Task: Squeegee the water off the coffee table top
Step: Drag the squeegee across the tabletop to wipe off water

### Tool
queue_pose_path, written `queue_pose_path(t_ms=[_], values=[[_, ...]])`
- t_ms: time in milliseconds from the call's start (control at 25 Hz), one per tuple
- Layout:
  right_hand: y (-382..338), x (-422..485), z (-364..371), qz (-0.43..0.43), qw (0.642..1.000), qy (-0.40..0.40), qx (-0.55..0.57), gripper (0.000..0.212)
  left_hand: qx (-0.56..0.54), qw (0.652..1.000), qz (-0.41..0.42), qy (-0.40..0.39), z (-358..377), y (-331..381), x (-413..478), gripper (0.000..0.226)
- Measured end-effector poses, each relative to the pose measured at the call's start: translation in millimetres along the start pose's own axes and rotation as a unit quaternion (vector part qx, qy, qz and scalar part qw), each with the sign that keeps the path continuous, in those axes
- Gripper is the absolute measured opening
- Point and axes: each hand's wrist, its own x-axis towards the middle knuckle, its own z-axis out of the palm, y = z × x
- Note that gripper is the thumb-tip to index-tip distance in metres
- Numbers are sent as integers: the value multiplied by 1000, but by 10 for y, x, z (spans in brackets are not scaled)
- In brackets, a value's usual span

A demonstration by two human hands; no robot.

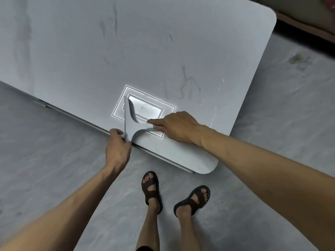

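The pale grey coffee table top [163, 42] fills the upper view, shiny, with faint water streaks [188, 84] and small droplets [215, 109] near its right side. A pale grey T-shaped squeegee [129, 124] rests on the table close to the front edge, its blade running away from me. My left hand [117, 147] pinches the near end of the blade at the table's edge. My right hand [175, 125] lies over the handle, fingers closed on it, index finger pointing left.
A ceiling light's bright rectangular reflection [150, 109] glares just behind the squeegee. My feet in brown sandals [152, 189] stand on the grey floor [45, 169] below the front right rounded corner [208, 167]. A dark low furniture edge [308, 28] sits at top right.
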Motion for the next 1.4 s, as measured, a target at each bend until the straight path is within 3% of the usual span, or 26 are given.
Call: queue_pose_path(t_ms=[240,400,640,800,960,1200,1320,1400], values=[[553,-1023,45,120,992,12,34,40,46,990,47,-126,214,248,-216,37],[770,-1819,169,185,980,38,56,41,74,977,113,-162,468,551,-464,31],[1021,-2621,284,244,966,62,57,41,169,941,189,-223,822,820,-731,41],[1195,-2925,246,263,963,41,33,43,207,935,165,-235,922,873,-782,45],[1341,-3123,165,279,960,5,-9,41,258,907,205,-263,928,847,-805,46],[1374,-2994,-76,242,969,45,2,41,121,959,213,-142,926,996,-859,26],[1283,-2399,-218,135,990,31,-24,40,41,991,108,-71,857,1050,-693,8],[1046,-1871,-237,54,998,-3,-44,40,4,999,28,-27,748,985,-532,21]])
